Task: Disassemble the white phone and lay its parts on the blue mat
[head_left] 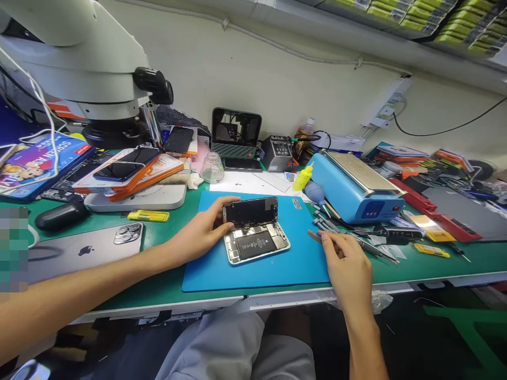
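Note:
An opened smartphone (256,244) lies on a blue repair mat (214,277), its black battery and inner parts bare. Its screen assembly (251,211) is tilted up along the far side. My left hand (212,224) grips the left end of that screen between thumb and fingers. To the right of the phone, my right hand (348,258) pinches a small flat metal tool (315,236), its tip pointing left; most of it is hidden in the fingers. Several screwdrivers and tweezers (376,250) lie just beyond my right hand.
A large grey phone (87,250) lies face down at left, below a microscope (99,79). Stacked boxes with phones (129,171) stand behind it. A blue heating machine (356,190) sits at right, near a yellow bottle (303,177) and a glass jar (213,168).

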`<state>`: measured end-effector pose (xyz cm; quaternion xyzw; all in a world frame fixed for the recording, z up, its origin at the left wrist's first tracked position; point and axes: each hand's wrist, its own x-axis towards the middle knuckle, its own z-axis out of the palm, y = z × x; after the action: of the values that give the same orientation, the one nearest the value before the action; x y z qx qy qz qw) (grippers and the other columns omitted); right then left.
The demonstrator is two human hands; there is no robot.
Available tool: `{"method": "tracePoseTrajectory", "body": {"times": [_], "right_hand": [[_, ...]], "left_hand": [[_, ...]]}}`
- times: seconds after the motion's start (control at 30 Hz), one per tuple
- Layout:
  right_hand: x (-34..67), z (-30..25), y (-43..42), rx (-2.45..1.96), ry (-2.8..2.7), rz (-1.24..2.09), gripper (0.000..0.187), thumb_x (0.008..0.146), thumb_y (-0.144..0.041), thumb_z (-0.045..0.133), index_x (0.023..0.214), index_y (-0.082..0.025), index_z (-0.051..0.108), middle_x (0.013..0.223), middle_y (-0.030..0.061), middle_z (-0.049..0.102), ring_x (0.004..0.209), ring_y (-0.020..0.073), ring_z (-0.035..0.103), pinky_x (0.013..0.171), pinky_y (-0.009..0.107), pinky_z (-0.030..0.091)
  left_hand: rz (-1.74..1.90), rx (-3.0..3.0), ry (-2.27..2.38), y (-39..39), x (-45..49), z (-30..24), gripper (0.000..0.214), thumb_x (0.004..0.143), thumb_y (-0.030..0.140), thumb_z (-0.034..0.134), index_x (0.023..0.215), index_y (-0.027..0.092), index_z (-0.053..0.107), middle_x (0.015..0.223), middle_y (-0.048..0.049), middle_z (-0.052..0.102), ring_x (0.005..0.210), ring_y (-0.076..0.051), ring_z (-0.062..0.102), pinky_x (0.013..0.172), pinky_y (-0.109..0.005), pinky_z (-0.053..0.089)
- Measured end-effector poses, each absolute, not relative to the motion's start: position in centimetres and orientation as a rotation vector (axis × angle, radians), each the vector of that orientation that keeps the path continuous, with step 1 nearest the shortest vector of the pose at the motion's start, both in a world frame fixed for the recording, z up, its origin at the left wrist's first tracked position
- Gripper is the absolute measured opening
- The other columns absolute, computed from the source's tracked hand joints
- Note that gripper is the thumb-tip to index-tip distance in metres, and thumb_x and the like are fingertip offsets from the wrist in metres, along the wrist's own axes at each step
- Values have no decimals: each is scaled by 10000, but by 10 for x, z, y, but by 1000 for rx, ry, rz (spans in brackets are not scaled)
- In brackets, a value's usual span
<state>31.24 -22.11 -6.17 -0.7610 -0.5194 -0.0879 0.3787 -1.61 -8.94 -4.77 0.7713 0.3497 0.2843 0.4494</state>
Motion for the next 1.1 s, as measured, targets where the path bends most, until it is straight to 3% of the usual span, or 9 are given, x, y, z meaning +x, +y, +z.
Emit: {"method": "tracePoseTrajectory", "body": {"times": [0.37,0.53,0.6,0.77,0.87,1.1], "right_hand": [[315,-64,-220,-1910,-1371,-300,429,1075,-512,524,1099,-218,836,1042,106,781,773,235,660,742,392,513],[302,-60,-223,-1834,-1438,-419,396,1088,-463,525,1178,-218,823,1196,149,799,1136,342,690,1029,516,487],[288,-60,-225,-1796,-1509,-409,362,1093,-451,542,1226,-247,810,1193,120,820,1153,334,699,1084,540,459],[249,-65,-229,-1756,-1594,-302,350,1129,-399,523,1375,-260,729,1137,80,821,1117,288,720,999,472,534],[237,-66,-233,-1755,-1556,-281,337,1131,-396,534,1378,-261,721,1108,81,799,1075,285,711,935,453,561],[230,-64,-252,-1701,-1555,-205,302,1143,-367,518,1308,-280,755,1034,45,814,1007,235,725,866,378,600]], "left_hand": [[674,1946,852,-87,-17,-46,604,1035,311,578,1624,289,450,953,-3,790,901,-258,741,819,-357,527],[691,1949,836,-87,-16,-46,588,1043,308,563,1618,284,446,970,-4,791,909,-257,747,818,-347,539],[700,1947,822,-88,-16,-46,571,1049,306,553,1610,280,450,1012,-12,799,936,-253,755,831,-340,553],[723,1959,825,-88,-16,-47,558,1056,323,549,1605,272,459,1023,-20,799,937,-258,759,823,-339,563],[734,1981,845,-88,-16,-50,569,1059,329,539,1618,270,452,922,-3,765,853,-251,734,766,-331,543],[785,2035,892,-86,-16,-55,582,1061,344,522,1630,260,428,962,-23,714,892,-255,705,825,-361,549]]}}
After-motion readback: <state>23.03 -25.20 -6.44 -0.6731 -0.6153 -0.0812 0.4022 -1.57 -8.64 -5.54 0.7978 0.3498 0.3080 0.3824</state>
